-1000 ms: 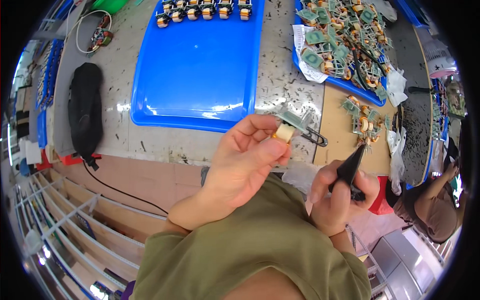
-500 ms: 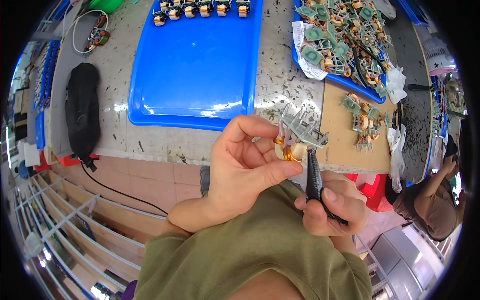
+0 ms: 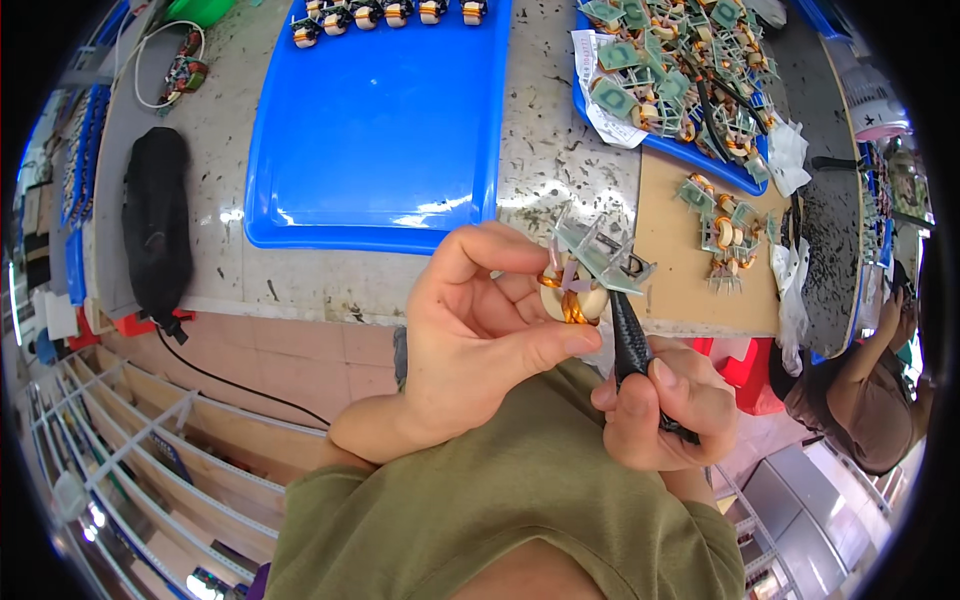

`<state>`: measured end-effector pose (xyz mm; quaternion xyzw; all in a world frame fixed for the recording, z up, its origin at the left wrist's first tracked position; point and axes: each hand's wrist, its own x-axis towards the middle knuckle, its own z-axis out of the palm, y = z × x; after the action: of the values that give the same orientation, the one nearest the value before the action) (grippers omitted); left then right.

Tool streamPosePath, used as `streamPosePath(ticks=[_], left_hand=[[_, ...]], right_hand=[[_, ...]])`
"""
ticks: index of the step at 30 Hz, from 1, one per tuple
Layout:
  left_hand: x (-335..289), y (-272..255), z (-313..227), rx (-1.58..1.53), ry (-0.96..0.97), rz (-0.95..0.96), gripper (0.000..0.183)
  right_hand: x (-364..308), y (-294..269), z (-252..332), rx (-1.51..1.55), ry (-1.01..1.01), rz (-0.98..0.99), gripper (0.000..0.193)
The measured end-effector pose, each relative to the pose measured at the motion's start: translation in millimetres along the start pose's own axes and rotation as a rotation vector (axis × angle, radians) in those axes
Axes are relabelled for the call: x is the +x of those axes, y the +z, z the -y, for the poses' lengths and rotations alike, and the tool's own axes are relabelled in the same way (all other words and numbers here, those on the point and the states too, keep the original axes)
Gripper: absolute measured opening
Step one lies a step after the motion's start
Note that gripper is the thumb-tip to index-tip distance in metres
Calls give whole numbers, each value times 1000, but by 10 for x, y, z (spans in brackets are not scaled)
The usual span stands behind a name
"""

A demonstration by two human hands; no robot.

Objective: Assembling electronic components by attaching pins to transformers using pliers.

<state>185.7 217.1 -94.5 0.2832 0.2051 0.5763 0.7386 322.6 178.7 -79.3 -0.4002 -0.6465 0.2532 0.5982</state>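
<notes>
Between the thumb and fingers of my left hand [image 3: 480,325] is a small circuit board with a ring coil [image 3: 572,304]; copper-coloured wire wraps the pale ring. Its greenish board faces up and to the right, with pins or leads standing out. My right hand [image 3: 675,405] is closed round black tweezers [image 3: 630,335] with a patterned surface. Their tip reaches up to the lower right edge of the board; whether it touches is hidden. Both hands are held over the table's near edge, in front of my body.
A blue tray [image 3: 375,140] bears rows of coil boards at its far end. Right of it, another blue tray [image 3: 755,182] is heaped with coil boards, with black-handled pliers [image 3: 712,120] on top. Several more lie on a brown board [image 3: 665,250]. A black pouch [image 3: 158,220] lies left.
My hands hold the coil board and tweezers in nearly the same pose. The view has shifted slightly, so the trays and table sit a little further left and up.
</notes>
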Motion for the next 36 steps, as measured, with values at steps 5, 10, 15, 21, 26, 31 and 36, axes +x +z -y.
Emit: streamPosePath(ticks=[5,10,15,21,26,31,36], left_hand=[[2,11,30,56,38,-14,42],[2,-8,48,80,100,-4,41],[12,-11,51,127,133,11,42],[14,-19,49,140,150,45,42],[17,-1,53,125,162,24,42],[12,-5,48,149,159,25,42],[19,-1,51,155,172,31,42]], right_hand=[[25,-9,18,-28,-12,42,34],[-22,-15,6,-48,5,17,33],[-13,-27,-8,-90,-35,55,35],[-32,-33,-28,-127,-73,25,36],[-39,-43,-31,-114,-97,72,36],[-46,-25,-38,-89,-77,14,35],[-75,-29,-46,-71,-87,21,36]])
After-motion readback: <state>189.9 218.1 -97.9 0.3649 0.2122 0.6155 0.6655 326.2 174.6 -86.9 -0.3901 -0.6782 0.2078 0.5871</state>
